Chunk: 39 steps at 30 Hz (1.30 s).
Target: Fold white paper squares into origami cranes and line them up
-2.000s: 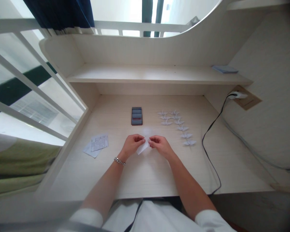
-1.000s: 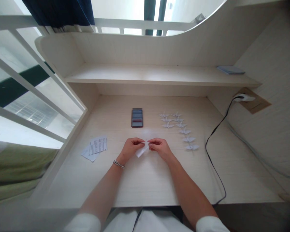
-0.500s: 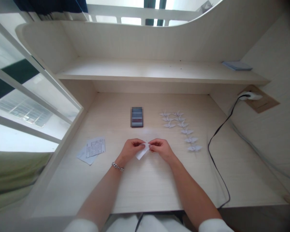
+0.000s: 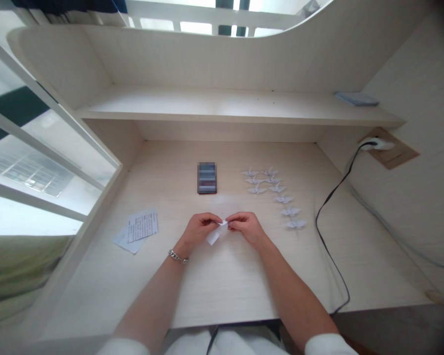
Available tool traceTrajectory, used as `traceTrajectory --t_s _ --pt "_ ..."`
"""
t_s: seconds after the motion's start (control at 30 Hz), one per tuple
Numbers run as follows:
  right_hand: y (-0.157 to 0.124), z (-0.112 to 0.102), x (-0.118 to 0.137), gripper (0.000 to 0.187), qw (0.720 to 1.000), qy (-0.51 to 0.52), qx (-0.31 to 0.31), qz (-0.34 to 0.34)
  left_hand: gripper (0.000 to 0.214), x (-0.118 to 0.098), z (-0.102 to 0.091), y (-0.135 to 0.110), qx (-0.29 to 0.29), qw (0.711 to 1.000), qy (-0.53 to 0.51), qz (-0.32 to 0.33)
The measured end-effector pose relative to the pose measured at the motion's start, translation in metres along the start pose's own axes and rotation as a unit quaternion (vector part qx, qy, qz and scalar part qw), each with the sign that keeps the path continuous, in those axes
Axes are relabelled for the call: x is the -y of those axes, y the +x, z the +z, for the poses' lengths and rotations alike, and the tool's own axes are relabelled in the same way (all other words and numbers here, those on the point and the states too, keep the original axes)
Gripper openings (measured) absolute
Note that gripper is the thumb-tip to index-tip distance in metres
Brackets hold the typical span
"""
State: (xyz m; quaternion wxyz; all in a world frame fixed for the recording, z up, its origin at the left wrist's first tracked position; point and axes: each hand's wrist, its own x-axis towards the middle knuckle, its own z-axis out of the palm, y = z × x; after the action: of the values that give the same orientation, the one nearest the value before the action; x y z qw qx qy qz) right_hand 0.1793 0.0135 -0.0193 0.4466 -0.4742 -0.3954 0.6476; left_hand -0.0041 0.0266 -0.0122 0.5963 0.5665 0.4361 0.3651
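A small folded piece of white paper (image 4: 214, 233) sits between my two hands just above the pale wooden desk (image 4: 222, 276). My left hand (image 4: 199, 229), a chain bracelet on its wrist, pinches the paper's left side with curled fingers. My right hand (image 4: 244, 227) pinches the upper right tip of the same paper. Both hands meet at the middle of the desk. Several finished white paper cranes (image 4: 277, 195) lie in a curved row to the right of my right hand.
A phone (image 4: 206, 177) lies flat beyond my hands. Printed paper sheets (image 4: 136, 229) rest at the left. A black cable (image 4: 333, 236) runs from a wall plug (image 4: 373, 144) down over the desk's front edge. A blue pad (image 4: 356, 99) sits on the shelf above.
My hands have stayed closed on the paper with only slight finger shifts. The camera has tilted a little, so the scene has drifted in the view.
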Motion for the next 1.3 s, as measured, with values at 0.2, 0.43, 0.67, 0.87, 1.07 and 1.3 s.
traceTrajectory --t_s 0.2,0.43,0.67,0.87,1.07,1.3 --pt "-0.0018 -0.0025 0.0002 0.022 0.999 0.009 0.030 0.010 0.019 -0.0039 -0.0014 -0.0021 0.020 1.000 -0.001 0.006" --pt "-0.0028 -0.0005 0.0014 0.020 0.999 0.032 0.009 -0.006 0.018 -0.0062 -0.0004 -0.0005 0.008 1.000 -0.004 -0.003" --pt "-0.0047 -0.0005 0.0064 0.021 0.999 0.029 0.028 0.001 0.013 -0.0027 0.0007 -0.0008 0.021 0.996 0.074 0.035" --pt "-0.0042 0.0034 0.0041 0.024 0.994 -0.100 0.044 -0.026 0.014 -0.0035 0.0043 -0.0023 0.033 0.991 0.115 0.062" --pt "-0.0044 0.0007 0.0020 0.023 0.992 -0.115 0.044 -0.016 0.016 -0.0049 0.0052 -0.0029 0.039 0.997 0.055 0.031" --pt "-0.0070 0.0041 0.0045 0.024 0.992 -0.111 0.058 -0.008 0.017 -0.0027 0.0043 -0.0051 0.023 0.994 0.101 0.038"
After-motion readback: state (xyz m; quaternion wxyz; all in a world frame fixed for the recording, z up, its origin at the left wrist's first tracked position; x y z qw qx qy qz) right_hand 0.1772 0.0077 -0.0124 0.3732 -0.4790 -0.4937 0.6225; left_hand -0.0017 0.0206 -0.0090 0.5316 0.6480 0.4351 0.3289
